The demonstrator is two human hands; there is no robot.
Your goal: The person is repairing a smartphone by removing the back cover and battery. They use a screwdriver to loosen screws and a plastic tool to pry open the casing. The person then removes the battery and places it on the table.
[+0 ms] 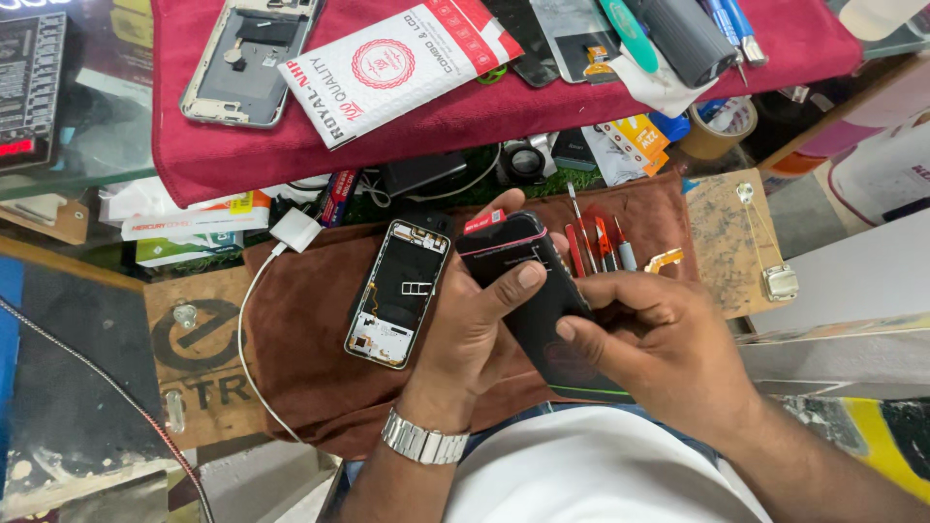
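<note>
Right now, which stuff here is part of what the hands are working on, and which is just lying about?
In use:
- black phone screen, held by left hand and right hand
- open phone body on the brown cloth
- small screwdrivers beside the hands

Lying about:
- second open phone on the red cloth
- white packet
- tape roll
- white charger

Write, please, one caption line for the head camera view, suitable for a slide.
Both hands, left hand and right hand, hold a black phone screen over a brown cloth, beside an opened phone frame.

Glossy black screen panel point(528, 281) over matt brown cloth point(310, 329).
</note>
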